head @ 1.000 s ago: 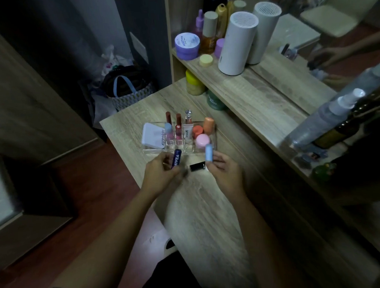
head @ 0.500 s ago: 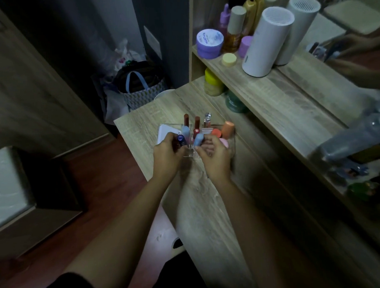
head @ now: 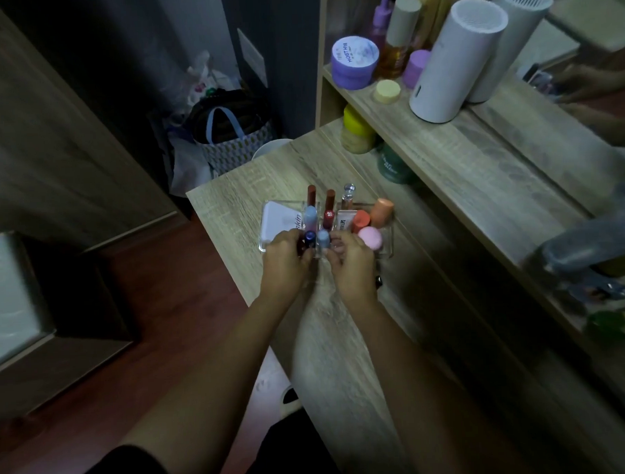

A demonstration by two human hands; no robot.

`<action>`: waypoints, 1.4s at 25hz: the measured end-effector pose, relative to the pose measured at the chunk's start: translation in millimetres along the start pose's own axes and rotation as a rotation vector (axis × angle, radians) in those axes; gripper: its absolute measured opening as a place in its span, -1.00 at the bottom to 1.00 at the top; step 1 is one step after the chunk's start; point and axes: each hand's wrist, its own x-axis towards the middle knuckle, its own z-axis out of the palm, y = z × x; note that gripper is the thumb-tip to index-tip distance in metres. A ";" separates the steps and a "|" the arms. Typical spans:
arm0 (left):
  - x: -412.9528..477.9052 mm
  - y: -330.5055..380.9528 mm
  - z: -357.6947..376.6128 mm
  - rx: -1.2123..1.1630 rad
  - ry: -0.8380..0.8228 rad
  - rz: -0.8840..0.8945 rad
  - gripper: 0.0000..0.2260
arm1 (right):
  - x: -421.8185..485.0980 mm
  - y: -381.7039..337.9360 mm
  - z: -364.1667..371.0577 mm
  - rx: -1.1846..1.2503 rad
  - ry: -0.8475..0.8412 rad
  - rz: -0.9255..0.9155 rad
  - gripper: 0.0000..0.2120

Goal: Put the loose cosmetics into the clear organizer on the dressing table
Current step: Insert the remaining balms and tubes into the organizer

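Both hands are at the near edge of the clear organizer on the dressing table. The left hand pinches a dark blue tube; the right hand pinches a light blue tube. Both tubes stand upright at the organizer's front slots.

"MOIST H" on purple jar

- Clear plastic organizer: front edge blocked by both hands; slots crowded with upright tubes.
- Pale wooden dressing table: bare surface open nearer the person.
- Raised wooden shelf: bounds the right; green jar and yellow-lidded jar beneath.
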 end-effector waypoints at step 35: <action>-86.3 -29.9 45.6 0.266 -0.154 0.117 -0.50 | -11.5 23.5 -49.8 0.286 0.004 0.177 -0.64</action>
